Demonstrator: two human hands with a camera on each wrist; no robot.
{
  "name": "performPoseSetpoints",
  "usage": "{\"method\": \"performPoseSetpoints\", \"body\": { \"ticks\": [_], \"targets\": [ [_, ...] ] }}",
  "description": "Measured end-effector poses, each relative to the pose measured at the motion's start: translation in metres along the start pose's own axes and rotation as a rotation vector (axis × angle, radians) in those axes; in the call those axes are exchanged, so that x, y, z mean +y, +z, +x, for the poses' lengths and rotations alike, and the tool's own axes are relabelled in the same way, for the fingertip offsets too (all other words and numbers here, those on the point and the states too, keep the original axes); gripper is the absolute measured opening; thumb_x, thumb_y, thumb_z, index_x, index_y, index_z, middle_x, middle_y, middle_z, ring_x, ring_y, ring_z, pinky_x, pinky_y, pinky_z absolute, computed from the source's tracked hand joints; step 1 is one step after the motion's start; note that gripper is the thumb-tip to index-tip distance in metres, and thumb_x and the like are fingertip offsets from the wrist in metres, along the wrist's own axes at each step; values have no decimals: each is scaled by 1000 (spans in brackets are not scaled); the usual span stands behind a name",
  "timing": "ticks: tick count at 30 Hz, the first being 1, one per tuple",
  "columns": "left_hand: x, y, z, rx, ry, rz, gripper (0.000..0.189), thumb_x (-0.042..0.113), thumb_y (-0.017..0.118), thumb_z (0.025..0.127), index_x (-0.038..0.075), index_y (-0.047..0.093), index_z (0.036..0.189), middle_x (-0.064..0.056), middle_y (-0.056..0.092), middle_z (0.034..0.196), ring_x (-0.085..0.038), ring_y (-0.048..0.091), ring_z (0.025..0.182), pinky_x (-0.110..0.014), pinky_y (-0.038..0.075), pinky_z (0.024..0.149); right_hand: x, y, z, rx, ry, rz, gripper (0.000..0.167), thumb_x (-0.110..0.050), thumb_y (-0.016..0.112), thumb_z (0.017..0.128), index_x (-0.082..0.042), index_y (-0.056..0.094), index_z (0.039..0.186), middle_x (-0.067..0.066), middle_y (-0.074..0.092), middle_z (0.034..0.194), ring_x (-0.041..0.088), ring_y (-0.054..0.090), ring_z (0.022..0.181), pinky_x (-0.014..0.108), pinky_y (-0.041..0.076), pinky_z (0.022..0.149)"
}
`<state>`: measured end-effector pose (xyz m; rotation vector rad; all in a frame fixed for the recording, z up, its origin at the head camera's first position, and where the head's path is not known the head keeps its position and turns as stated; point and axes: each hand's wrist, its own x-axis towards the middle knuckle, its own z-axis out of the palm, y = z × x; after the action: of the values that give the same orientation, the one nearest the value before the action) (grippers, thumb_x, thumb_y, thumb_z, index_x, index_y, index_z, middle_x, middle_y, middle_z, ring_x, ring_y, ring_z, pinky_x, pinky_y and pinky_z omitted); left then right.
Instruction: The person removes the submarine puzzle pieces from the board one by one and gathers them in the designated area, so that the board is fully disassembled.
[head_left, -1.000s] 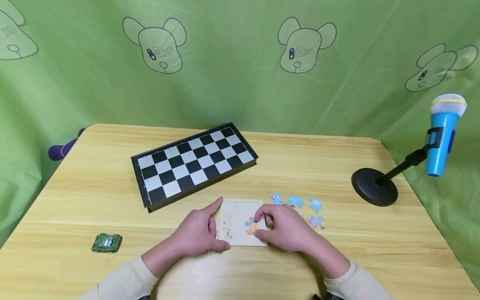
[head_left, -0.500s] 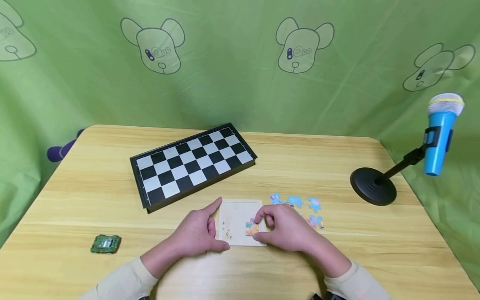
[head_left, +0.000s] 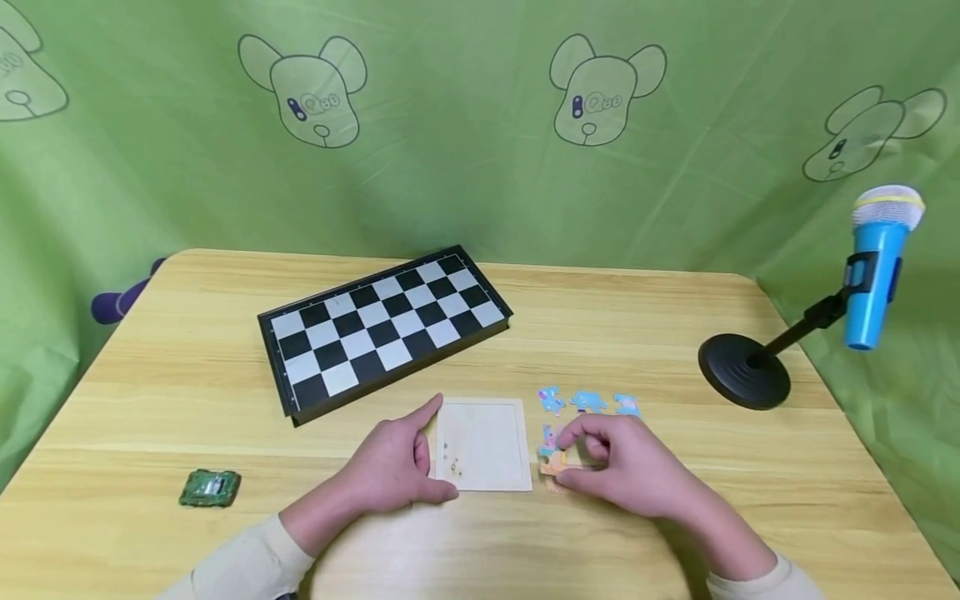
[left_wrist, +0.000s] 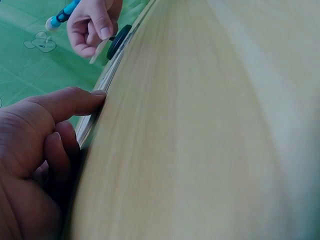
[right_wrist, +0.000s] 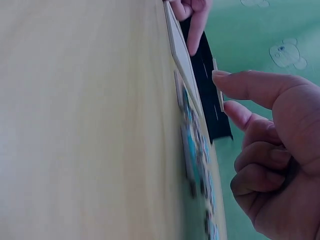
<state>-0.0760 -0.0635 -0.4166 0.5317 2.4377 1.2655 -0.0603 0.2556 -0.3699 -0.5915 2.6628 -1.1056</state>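
Note:
A pale square wooden puzzle board [head_left: 486, 442] with a raised rim lies flat on the table, its inside bare except for small dark marks at the lower left. My left hand [head_left: 393, 465] holds the board along its left side, thumb at the near corner and index finger at the far one. To the right of the board, my right hand [head_left: 637, 467] pinches a jigsaw piece [head_left: 552, 464] between thumb and index finger. The right wrist view shows that thin piece [right_wrist: 219, 92] edge-on, raised off the table. Several loose blue jigsaw pieces [head_left: 588, 402] lie beyond the right hand; others are partly hidden beneath it.
A folded black-and-white chessboard [head_left: 386, 333] stands at an angle behind the left hand. At the left is a green toy car [head_left: 210, 488]. A blue toy microphone [head_left: 877, 267] on a black stand [head_left: 744, 372] occupies the right side. Green cloth [head_left: 465, 192] hangs behind the table.
My right hand has carried the jigsaw piece rightward from over the board to above the loose pieces. The left hand stays at the board's left side.

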Motion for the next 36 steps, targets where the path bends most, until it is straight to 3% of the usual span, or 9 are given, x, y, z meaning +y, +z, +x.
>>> {"method": "performPoseSetpoints", "body": {
  "ticks": [6, 8, 13, 27, 36],
  "targets": [
    [-1, -1, 0, 1, -4, 5, 117, 31, 93, 65, 1, 26, 157, 8, 56, 59, -11, 56, 54, -28, 50, 66, 9, -9, -17, 27, 20, -7, 26, -28, 88, 77, -22, 69, 95, -14, 25, 63, 3, 28, 58, 27, 43, 71],
    [-1, -1, 0, 0, -5, 1, 117, 31, 93, 65, 1, 26, 157, 7, 56, 59, -11, 56, 54, -28, 50, 66, 13, -11, -22, 38, 28, -18, 27, -28, 88, 77, -22, 69, 95, -15, 24, 64, 2, 34, 59, 26, 44, 73],
    [-1, -1, 0, -1, -12, -8, 118, 30, 94, 65, 1, 26, 157, 7, 57, 61, -12, 56, 55, -29, 50, 67, 20, -19, -33, 67, 50, -50, 27, -25, 89, 77, -24, 69, 95, -15, 26, 64, 2, 35, 60, 25, 42, 68],
    [-2, -1, 1, 5, 2, 23, 118, 31, 93, 65, 1, 26, 157, 8, 57, 62, -9, 56, 56, -28, 50, 69, 39, -32, -56, 104, 62, -100, 27, -23, 88, 78, -24, 69, 97, -15, 25, 65, 2, 26, 56, 27, 35, 60],
    [-2, -2, 1, 2, 3, 18, 117, 31, 93, 65, 1, 26, 157, 9, 56, 62, -10, 56, 55, -28, 49, 69, 49, -35, -64, 68, 170, -116, 27, -28, 87, 78, -22, 68, 97, -11, 28, 63, 4, 27, 54, 26, 35, 61]
  ]
}}
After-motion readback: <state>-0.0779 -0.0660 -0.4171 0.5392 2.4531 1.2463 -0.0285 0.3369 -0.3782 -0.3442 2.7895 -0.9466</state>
